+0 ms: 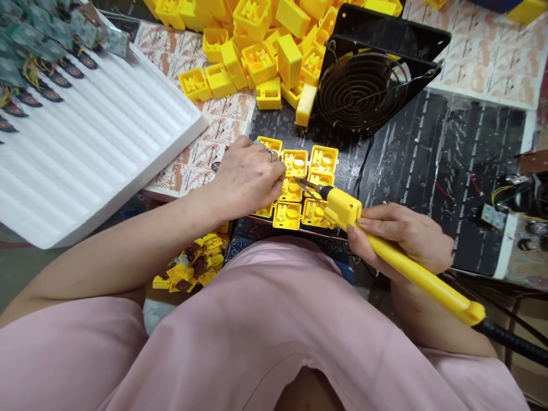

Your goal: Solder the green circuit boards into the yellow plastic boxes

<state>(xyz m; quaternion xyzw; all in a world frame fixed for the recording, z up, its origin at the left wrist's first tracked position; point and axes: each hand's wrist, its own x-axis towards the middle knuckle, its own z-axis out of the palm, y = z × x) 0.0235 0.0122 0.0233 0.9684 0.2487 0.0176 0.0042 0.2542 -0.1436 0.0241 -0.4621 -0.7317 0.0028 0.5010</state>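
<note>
My right hand point(402, 237) is closed round a yellow soldering iron point(411, 268), whose metal tip point(306, 185) points left onto a block of open yellow plastic housings point(299, 191) on the bench edge. My left hand point(246, 177), with a ring on one finger, rests curled on the left side of that block, its fingertips pinched at one housing beside the iron's tip. What the fingertips hold is too small to make out. The iron's black cable point(514, 342) runs off to the lower right.
A heap of loose yellow housings point(257, 45) lies at the back. A black fan point(368, 74) stands behind the block. A white ribbed foam tray point(94, 137) holds circuit boards point(34, 51) at the left. More yellow parts point(192, 268) lie lower down, wires at right.
</note>
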